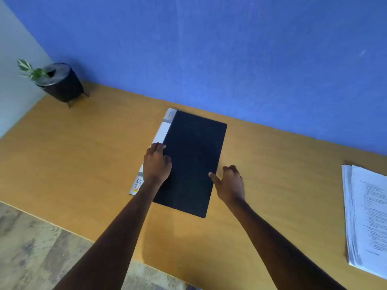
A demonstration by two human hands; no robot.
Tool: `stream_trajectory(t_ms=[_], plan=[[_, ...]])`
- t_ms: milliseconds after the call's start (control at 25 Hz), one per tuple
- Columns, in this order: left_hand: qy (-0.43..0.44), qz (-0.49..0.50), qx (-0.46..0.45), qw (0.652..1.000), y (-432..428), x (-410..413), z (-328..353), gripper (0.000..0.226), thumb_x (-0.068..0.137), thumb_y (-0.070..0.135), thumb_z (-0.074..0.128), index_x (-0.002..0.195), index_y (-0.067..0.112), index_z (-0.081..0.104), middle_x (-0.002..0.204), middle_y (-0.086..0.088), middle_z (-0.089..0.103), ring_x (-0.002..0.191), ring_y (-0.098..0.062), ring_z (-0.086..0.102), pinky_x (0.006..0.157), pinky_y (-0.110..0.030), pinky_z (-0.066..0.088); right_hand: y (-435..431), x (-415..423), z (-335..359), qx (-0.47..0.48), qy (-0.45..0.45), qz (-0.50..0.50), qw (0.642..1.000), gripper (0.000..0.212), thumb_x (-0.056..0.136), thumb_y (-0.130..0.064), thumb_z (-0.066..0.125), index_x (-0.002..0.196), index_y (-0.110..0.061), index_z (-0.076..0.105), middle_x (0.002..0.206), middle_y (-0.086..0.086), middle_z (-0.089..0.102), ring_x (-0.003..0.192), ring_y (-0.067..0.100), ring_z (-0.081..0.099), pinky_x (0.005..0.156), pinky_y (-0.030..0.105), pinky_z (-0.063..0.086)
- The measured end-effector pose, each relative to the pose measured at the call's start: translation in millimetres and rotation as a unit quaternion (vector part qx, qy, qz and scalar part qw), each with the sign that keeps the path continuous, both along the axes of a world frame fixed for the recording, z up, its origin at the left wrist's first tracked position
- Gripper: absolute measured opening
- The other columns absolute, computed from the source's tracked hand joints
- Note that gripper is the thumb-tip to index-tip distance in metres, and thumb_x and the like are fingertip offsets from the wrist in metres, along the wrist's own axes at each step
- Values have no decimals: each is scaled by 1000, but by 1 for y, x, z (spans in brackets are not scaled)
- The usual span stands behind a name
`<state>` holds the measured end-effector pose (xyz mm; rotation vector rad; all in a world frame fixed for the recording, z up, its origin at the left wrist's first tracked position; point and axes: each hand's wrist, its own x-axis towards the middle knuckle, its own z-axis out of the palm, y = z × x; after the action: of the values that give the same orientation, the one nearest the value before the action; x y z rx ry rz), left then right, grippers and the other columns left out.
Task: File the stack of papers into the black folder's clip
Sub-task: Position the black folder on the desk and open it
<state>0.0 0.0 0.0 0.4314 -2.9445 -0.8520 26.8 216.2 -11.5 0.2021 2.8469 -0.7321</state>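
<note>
1. Desk (272,185) bare btwn black folder (192,160) and paper stack (368,216) at right edge: wide free lane.
2. Left of folder open up to plant pot (62,82) in far-left corner.
3. Blue wall (230,59) blocks far side, just behind folder.
4. Both hands (156,164) (229,185) on folder's side edges.

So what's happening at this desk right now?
A person is working at a wooden desk with a closed black folder. The left hand rests on the folder near its white spine edge, while the right hand touches the opposite long edge, as if about to open it. A stack of papers lies untouched at the right of the desk. A small potted plant stands in the far left corner.
</note>
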Motion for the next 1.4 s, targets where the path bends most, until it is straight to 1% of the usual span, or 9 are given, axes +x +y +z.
stream_trajectory(t_ms=[120, 280, 440, 800, 920, 1000, 1040, 1240, 1400], plan=[[-44, 61, -65, 995, -15, -10, -1, 43, 95, 17, 50, 134, -2, 50, 139, -19, 49, 124, -39, 48, 104, -48, 39, -15, -10, 1, 13, -33, -17, 999, 43, 95, -40, 62, 117, -2, 62, 117, 13, 58, 107, 32, 61, 83, 40, 54], [-98, 105, -67, 987, -18, -17, -5, 49, 99, 36, 45, 128, -4, 49, 130, -23, 51, 120, -40, 49, 98, -49, 42, -31, -18, 1, 43, -54, -28, 997, 37, 97, -34, 62, 115, -2, 60, 121, 15, 54, 110, 35, 58, 87, 43, 53], [-111, 113, -68, 985, -19, -20, -12, 52, 99, 40, 44, 126, -4, 51, 129, -22, 52, 120, -39, 48, 97, -50, 43, -43, -21, 0, 42, -56, -45, 996, 33, 97, -32, 61, 113, -3, 60, 121, 16, 54, 109, 35, 58, 88, 43, 53], [-141, 182, 109, 967, -46, -39, -22, 59, 93, 47, 56, 123, -3, 54, 127, -23, 59, 121, -41, 51, 102, -47, 41, -36, -44, 5, -109, -126, -211, 963, 37, 92, -25, 64, 121, -4, 56, 124, 15, 61, 108, 37, 62, 84, 42, 53], [-103, 179, 158, 966, -52, -42, -24, 50, 93, 46, 58, 89, -4, 64, 94, -18, 67, 96, -39, 60, 79, -39, 50, -32, -42, 2, -111, -126, -210, 963, 33, 93, -23, 63, 119, -4, 56, 122, 15, 61, 106, 37, 62, 83, 42, 53], [-75, 192, 197, 959, -53, -41, -26, 49, 92, 40, 62, 59, 6, 49, 63, -8, 49, 69, -32, 47, 59, -32, 37, -31, -39, -1, -117, -116, -201, 966, 30, 94, -22, 61, 116, -2, 58, 121, 16, 61, 103, 35, 62, 75, 38, 51], [-68, 201, 229, 950, -54, -39, -27, 50, 91, 37, 64, 56, 9, 41, 59, -5, 37, 64, -27, 37, 58, -31, 32, -30, -37, -1, -118, -109, -194, 968, 30, 95, -22, 60, 116, 0, 59, 121, 16, 60, 102, 35, 62, 70, 35, 48], [-59, 226, 366, 901, -50, -27, -23, 25, 89, 30, 71, 80, 10, 59, 83, -8, 41, 78, -23, 35, 64, -32, 34, -20, -26, -1, -96, -65, -184, 976, 35, 98, -27, 60, 121, -1, 56, 126, 17, 55, 108, 34, 60, 75, 38, 50], [-44, 225, 420, 878, -32, -23, -11, 23, 86, 27, 74, 73, 10, 65, 87, -10, 58, 83, -27, 52, 79, -37, 44, 1, -18, -2, -151, -34, -203, 967, 31, 96, -29, 62, 109, -1, 61, 108, 15, 66, 96, 33, 62, 67, 32, 44]])
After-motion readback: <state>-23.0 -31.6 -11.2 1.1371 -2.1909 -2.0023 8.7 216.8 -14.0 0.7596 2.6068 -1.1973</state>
